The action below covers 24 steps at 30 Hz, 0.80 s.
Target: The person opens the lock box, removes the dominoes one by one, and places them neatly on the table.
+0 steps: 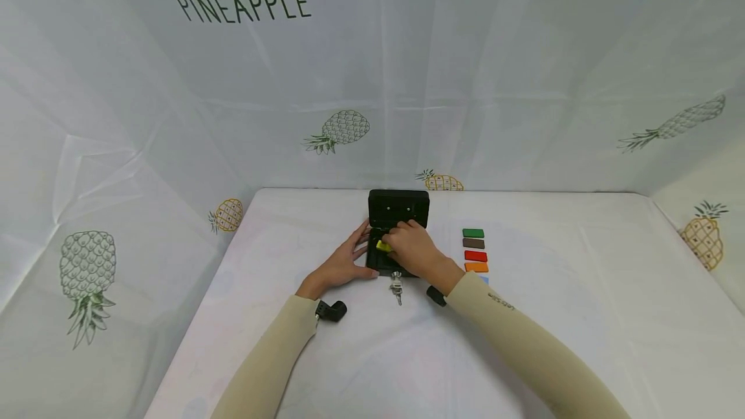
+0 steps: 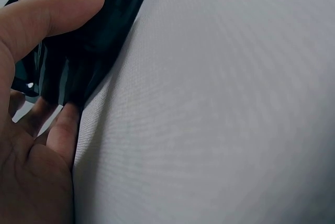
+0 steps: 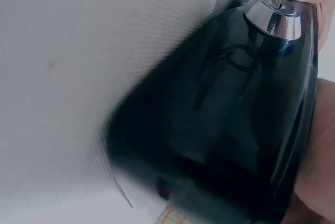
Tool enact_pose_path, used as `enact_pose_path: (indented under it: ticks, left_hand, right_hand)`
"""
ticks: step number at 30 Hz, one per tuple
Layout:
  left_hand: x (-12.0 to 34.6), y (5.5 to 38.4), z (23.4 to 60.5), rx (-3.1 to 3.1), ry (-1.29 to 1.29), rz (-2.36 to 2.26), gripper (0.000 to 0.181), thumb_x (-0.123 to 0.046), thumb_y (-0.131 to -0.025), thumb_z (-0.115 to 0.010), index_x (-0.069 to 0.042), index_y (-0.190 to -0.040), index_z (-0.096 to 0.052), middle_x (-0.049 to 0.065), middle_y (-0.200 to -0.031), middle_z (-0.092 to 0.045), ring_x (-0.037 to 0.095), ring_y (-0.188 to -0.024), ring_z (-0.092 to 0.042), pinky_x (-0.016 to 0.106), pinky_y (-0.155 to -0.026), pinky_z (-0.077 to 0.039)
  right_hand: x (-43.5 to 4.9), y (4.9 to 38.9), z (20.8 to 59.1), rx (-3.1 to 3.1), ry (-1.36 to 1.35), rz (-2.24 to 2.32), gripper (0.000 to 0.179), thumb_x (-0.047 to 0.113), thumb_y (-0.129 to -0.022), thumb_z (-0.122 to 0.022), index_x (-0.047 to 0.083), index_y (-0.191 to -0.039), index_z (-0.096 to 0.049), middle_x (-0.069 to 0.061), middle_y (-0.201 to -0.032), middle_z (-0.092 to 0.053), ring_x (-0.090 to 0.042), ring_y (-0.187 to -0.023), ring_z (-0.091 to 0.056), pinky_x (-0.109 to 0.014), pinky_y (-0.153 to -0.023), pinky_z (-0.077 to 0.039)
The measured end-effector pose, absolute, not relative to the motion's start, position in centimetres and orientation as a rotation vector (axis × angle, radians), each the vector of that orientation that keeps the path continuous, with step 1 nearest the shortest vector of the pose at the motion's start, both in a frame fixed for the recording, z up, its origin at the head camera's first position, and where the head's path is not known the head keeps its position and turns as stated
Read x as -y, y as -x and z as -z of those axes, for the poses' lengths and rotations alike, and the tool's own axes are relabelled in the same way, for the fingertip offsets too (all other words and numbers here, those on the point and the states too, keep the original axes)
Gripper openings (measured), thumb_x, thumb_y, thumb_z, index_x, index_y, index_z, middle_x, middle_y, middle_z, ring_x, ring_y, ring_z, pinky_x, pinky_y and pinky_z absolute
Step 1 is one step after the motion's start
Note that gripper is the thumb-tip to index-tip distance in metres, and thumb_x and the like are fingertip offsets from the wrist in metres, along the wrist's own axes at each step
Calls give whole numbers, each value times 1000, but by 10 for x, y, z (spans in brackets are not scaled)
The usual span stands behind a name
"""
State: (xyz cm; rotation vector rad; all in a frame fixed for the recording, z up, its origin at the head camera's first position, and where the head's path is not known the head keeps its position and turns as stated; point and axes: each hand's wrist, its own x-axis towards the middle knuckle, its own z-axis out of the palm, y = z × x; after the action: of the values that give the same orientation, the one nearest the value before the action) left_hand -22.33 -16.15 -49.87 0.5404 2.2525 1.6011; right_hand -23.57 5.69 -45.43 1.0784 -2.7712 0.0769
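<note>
A small black lock box (image 1: 378, 265) stands on the table with its lid (image 1: 398, 202) raised at the back. My left hand (image 1: 343, 264) holds the box at its left side, thumb along the front and fingers along the side wall; the left wrist view shows the thumb (image 2: 63, 12) against the dark box. My right hand (image 1: 416, 247) reaches down into the box from the right, fingers bent, pinching a yellow block (image 1: 383, 246). Its fingertips are partly hidden. A key (image 1: 398, 299) hangs in the silver lock (image 3: 275, 17) on the box's front.
Right of the box, a column of flat blocks lies on the white cloth: a green block (image 1: 473, 233), a brown block (image 1: 473, 244), a red block (image 1: 475, 255), an orange block (image 1: 476, 267) and a blue block (image 1: 484, 280), partly behind the right forearm. A pineapple-print curtain (image 1: 495, 83) hangs behind the table.
</note>
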Motion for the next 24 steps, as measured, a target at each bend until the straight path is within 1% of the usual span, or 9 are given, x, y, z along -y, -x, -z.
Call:
enact_pose_path:
  ticks: [5,10,20,24]
  left_hand:
    - [160,223,497,-2249,-543,-1613,121,2,-86,-85,-21,-172,-4,13,-173,-21,28,-160,-25,38,-130,-32]
    - [160,223,497,-2244,-541,-1618,121,3,-85,-85,-21,-172,-4,13,-173,-21,28,-160,-26,38,-130,-32]
    - [162,224,500,-2235,-535,-1621,121,3,-85,-85,-22,-172,-4,13,-174,-19,30,-160,-26,38,-130,-32]
    - [161,224,500,-2241,-528,-1618,121,2,-85,-86,-22,-172,-5,14,-174,-19,31,-160,-26,40,-129,-33]
  right_hand:
    - [-58,236,455,2746,-1081,-44,23,15,-93,-83,10,-116,-81,-6,-112,-79,-26,-107,-69,-46,-101,-58]
    - [-61,234,454,2703,-1084,-35,21,14,-94,-82,12,-114,-82,-4,-109,-79,-25,-104,-69,-43,-99,-59]
    - [-76,220,444,2638,-1079,-57,22,12,-92,-83,13,-114,-83,-3,-109,-78,-24,-102,-66,-37,-92,-58]
    - [-85,214,439,2636,-1059,-79,23,14,-91,-85,15,-114,-83,-1,-108,-78,-24,-102,-65,-36,-93,-58]
